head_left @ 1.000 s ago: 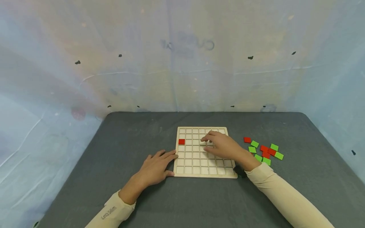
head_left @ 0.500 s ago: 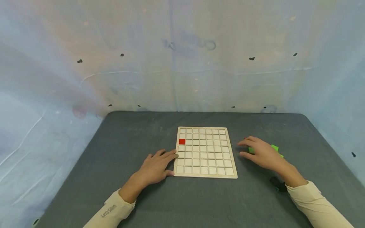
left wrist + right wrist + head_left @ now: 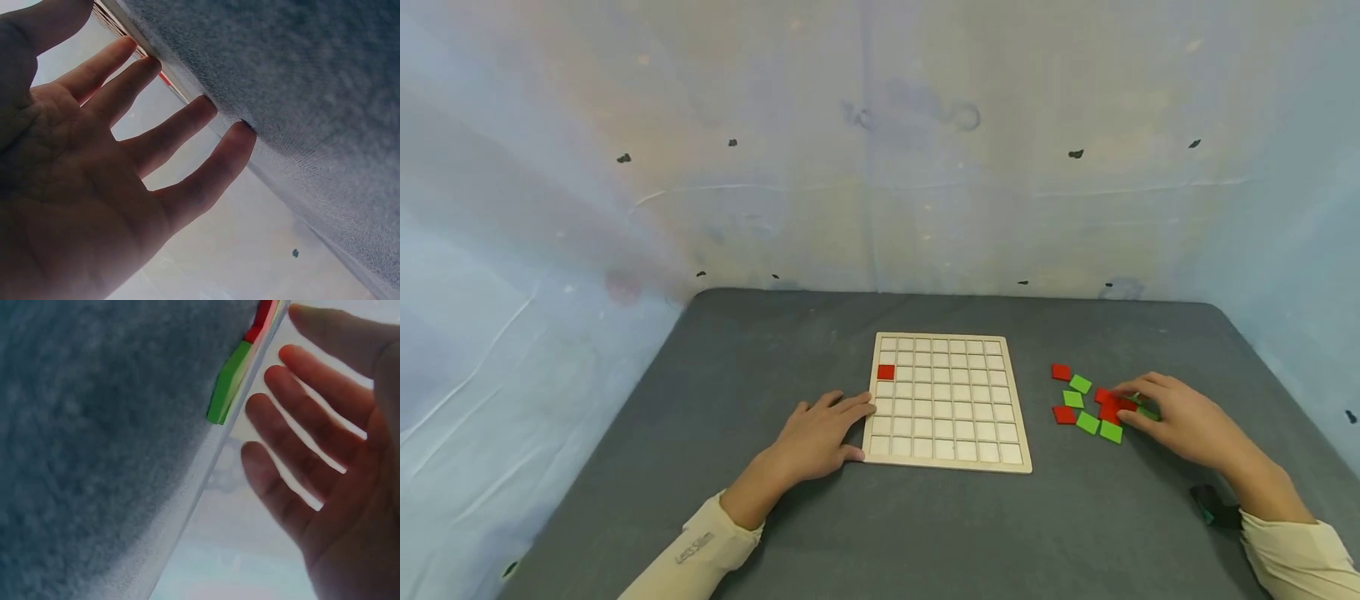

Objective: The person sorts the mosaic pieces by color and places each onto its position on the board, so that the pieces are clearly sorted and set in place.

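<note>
A pale wooden grid board (image 3: 944, 390) lies mid-table, with one red tile (image 3: 886, 372) in its leftmost column. My left hand (image 3: 815, 437) rests at the board's left edge, fingertips on the rim and thumb by the near corner; the left wrist view shows its fingers (image 3: 178, 128) spread. To the right of the board is a loose group of red tiles (image 3: 1061, 372) and green tiles (image 3: 1110, 432). Over the right side of that group reaches my right hand (image 3: 1187, 421), thumb and index apart and partly covering tiles. In the right wrist view a green tile (image 3: 230, 383) lies beyond the fingertips.
The dark grey table (image 3: 790, 342) has rounded far corners. Behind it hangs a pale sheet (image 3: 880, 208) with dark spots, which also runs along both sides. A small black object (image 3: 1216, 507) is at my right wrist.
My right hand has moved right, from over the board to the loose tiles. My left hand keeps its place at the board's edge. The red tile on the board stays in its cell.
</note>
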Tool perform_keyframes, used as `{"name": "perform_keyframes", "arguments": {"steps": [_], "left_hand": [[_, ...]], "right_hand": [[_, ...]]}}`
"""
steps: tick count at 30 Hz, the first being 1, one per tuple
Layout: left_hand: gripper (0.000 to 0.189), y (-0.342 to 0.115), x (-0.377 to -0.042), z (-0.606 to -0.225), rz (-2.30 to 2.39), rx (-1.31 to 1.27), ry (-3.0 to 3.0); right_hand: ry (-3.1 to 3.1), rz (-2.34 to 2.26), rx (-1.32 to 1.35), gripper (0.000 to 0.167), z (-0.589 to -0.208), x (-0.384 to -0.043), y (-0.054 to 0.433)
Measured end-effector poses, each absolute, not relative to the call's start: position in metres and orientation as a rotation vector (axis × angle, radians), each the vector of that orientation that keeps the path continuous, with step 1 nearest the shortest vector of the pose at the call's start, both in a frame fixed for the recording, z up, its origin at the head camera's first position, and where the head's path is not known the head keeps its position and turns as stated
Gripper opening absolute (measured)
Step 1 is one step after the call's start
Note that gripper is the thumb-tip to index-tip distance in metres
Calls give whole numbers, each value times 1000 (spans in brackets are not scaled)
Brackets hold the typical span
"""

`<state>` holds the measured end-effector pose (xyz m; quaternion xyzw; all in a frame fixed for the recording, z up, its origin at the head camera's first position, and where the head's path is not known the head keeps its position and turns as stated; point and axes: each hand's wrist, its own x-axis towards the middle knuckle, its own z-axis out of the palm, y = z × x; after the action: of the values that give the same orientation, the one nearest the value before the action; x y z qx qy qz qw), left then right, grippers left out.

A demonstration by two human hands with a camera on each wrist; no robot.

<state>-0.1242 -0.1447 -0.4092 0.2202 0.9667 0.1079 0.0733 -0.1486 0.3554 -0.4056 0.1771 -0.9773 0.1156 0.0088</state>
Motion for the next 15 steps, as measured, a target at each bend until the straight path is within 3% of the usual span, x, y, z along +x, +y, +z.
{"name": "perform_keyframes", "arguments": {"steps": [15], "left_hand": [[66, -147, -123, -408, 351, 639, 2882]], "right_hand": [[-3106, 261, 563, 36, -410, -152, 365]]}}
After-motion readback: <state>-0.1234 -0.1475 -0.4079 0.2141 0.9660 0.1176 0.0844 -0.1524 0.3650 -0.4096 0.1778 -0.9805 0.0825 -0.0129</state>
